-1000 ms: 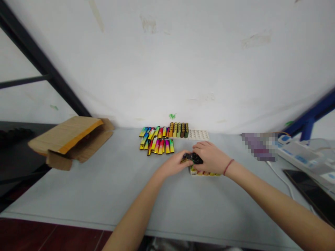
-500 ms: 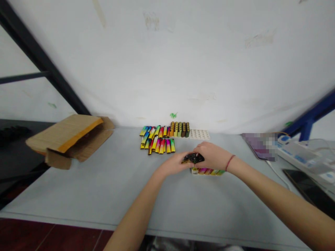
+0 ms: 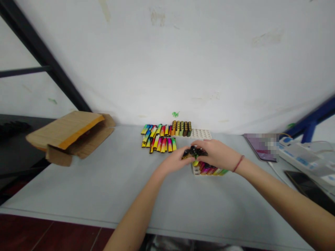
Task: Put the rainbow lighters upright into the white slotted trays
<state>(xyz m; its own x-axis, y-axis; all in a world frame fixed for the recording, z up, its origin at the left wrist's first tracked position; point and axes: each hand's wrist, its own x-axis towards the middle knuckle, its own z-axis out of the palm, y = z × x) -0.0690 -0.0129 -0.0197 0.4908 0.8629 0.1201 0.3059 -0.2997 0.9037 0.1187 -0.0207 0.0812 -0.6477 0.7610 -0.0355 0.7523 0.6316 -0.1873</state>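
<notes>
My left hand (image 3: 175, 162) is closed on a dark-topped lighter (image 3: 185, 154) at the left end of a white holed tray (image 3: 196, 172). Against it, my right hand (image 3: 219, 154) curls over the tray with its fingers round some black-topped lighters (image 3: 200, 151). Just how many each hand grips is hidden by the fingers. Brightly coloured lighters (image 3: 209, 170) stand in the tray under my right hand, leaning a little. Open holes show at the tray's left front corner.
Loose rainbow lighters (image 3: 163, 144) lie in two rows near the wall. Beside them a second white tray (image 3: 201, 133) holds upright lighters (image 3: 181, 128) at its left. An opened cardboard box (image 3: 70, 132) sits left; phones (image 3: 309, 188) and a power strip (image 3: 300, 153) are right.
My right hand has lifted and shifted slightly right, uncovering more of the near tray and its lighters. My left hand stays beside it. The view has shifted a little.
</notes>
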